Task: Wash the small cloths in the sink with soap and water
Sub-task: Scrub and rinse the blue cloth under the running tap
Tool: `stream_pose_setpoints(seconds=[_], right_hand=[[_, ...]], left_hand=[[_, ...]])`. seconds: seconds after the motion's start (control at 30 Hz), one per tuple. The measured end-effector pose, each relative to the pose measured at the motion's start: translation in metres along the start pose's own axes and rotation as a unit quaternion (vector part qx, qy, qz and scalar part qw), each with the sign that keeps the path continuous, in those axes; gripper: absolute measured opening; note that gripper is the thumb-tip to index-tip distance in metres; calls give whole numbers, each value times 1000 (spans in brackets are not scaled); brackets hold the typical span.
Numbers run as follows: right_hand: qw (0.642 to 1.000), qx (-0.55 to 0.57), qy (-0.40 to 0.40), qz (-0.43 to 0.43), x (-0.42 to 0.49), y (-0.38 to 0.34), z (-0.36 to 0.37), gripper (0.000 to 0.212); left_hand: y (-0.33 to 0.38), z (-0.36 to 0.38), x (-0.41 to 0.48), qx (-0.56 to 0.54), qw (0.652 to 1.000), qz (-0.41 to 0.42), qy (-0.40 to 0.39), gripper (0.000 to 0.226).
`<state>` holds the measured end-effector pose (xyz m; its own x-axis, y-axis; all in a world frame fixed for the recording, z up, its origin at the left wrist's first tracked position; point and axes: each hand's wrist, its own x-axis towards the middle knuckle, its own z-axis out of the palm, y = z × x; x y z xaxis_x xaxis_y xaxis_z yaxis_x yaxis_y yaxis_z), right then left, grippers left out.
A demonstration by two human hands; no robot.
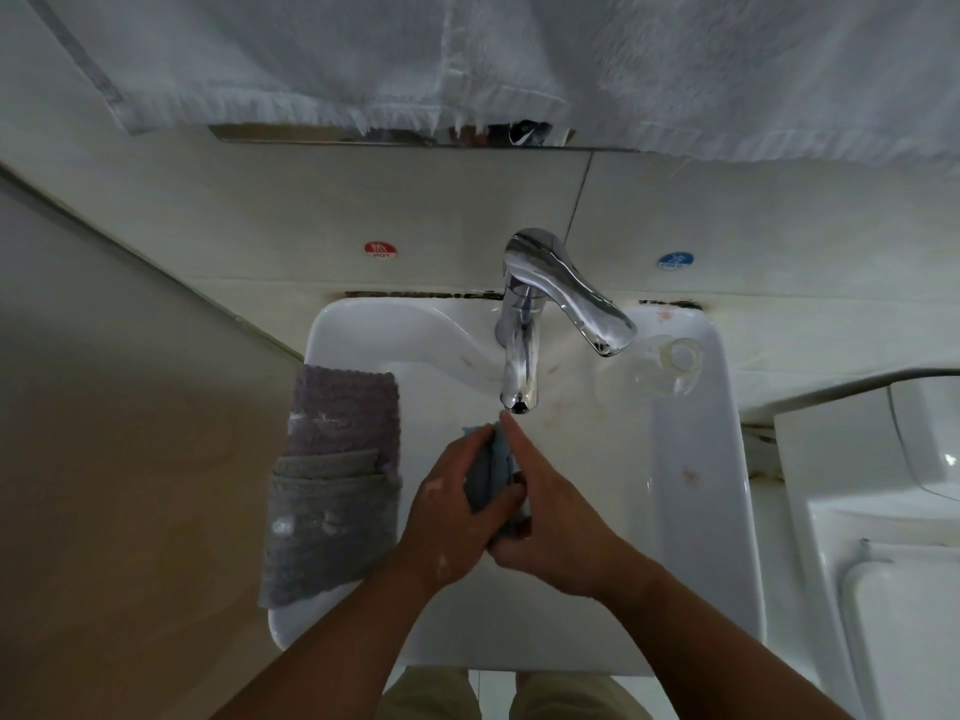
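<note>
A small blue-grey cloth (488,472) is bunched between both hands over the white sink (691,485), just below the chrome tap spout (519,376). My left hand (447,517) grips the cloth from the left, with flecks of suds on its back. My right hand (550,517) holds the cloth from the right, its forefinger stretched toward the spout. Two more cloths lie on the sink's left rim: a purple-grey one (345,413) at the back and a grey one (327,527) in front, overhanging the edge. No water stream is visible.
The tap's lever handle (576,298) points to the right. Red hot (380,249) and blue cold (675,261) stickers mark the tiled wall. A white towel (467,59) hangs overhead. A toilet (893,511) stands close on the right.
</note>
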<state>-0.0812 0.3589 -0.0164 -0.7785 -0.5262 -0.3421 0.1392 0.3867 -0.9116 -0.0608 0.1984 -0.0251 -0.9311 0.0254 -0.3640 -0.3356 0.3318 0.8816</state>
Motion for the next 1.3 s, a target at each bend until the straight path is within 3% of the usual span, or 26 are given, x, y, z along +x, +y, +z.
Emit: stream_pose_setpoints(seconds=[0.13, 0.2, 0.27, 0.3, 0.37, 0.43, 0.5, 0.53, 0.63, 0.7, 0.77, 1.1, 1.3], right_hand=[[999, 19, -28, -2, -11, -7, -5, 100], [995, 56, 74, 22, -13, -6, -13, 79], [970, 64, 219, 83, -11, 3, -19, 52], [955, 89, 255, 121, -9, 7, -22, 41], [919, 241, 220, 223, -2, 14, -24, 27], [852, 412, 121, 298, 1, 13, -23, 43], [806, 497, 98, 305, 2, 7, -21, 50], [813, 491, 125, 288, 3, 6, -18, 44], [898, 308, 244, 200, -1, 5, -14, 18], [937, 204, 249, 138, -6, 7, -14, 11], [952, 147, 241, 117, -11, 8, -13, 9], [931, -20, 335, 141, -58, 14, -35, 17], [903, -135, 377, 154, -93, 31, -78, 19]], left_hand=[[6, 2, 0, 10, 999, 8, 36, 51], [6, -2, 1, -13, 1000, -9, 21, 43], [10, -6, 2, -66, 997, -41, 5, 44], [14, -7, 2, -106, 993, -60, -2, 47], [19, -9, 4, -174, 981, -83, -11, 51], [20, -9, 5, -217, 971, -95, -24, 49], [17, -10, 5, -240, 965, -105, -31, 57], [12, -10, 5, -234, 965, -117, -27, 62], [4, -11, 3, -210, 963, -170, -17, 63], [4, -6, 2, -222, 954, -203, -7, 44], [6, 3, 3, -215, 952, -216, 1, 23], [37, 59, -7, -52, 991, -119, 14, 39], [69, 117, 6, 35, 998, -28, 51, 14]])
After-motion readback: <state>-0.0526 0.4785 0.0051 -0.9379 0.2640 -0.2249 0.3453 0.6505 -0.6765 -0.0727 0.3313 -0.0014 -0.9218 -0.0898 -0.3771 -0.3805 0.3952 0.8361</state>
